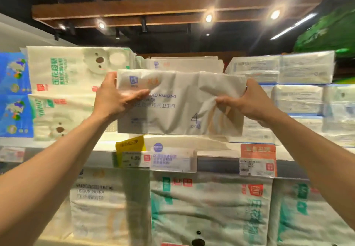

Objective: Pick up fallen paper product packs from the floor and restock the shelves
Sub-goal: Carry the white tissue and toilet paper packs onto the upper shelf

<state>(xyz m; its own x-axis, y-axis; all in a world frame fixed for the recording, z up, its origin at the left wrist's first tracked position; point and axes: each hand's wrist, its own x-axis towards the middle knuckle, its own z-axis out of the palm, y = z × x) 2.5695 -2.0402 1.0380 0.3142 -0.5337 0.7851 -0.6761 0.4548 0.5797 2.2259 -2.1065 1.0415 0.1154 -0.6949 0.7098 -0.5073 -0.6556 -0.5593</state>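
A white pack of hanging tissue paper [180,109] with grey lettering and a large "4" is held up at the front of the upper shelf [217,151]. My left hand [113,98] grips its left end, thumb on top and fingers across the front. My right hand [247,101] pinches the crumpled wrapper at its right end. The pack's lower edge is level with the shelf board. Behind it lies a stack of similar white packs [184,64].
White-and-green tissue packs [76,76] and blue packs [13,94] stand at the left of the upper shelf, clear-wrapped white packs [299,84] at the right. Price tags [172,159] hang on the shelf edge. More packs [207,207] fill the lower shelf.
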